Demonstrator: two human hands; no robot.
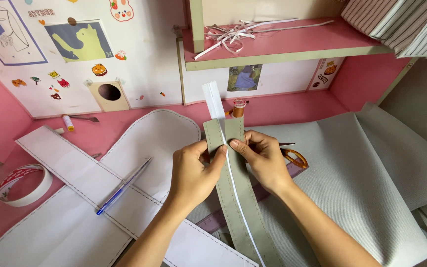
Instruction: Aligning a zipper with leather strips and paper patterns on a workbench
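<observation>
Left hand [193, 170]: I pinch the grey strip [233, 193] at centre.
Right hand [263, 155]: I pinch it too — against the white zipper [215, 104].
Risk: loosened thumbs — layers could shift apart.

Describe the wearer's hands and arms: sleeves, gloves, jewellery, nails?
Both forearms are bare up to the frame edge, with no sleeves in view. The left hand and right hand wear no gloves. No rings, watch or bracelets are visible. Nails look short and unpainted. No markings can be seen.
</observation>
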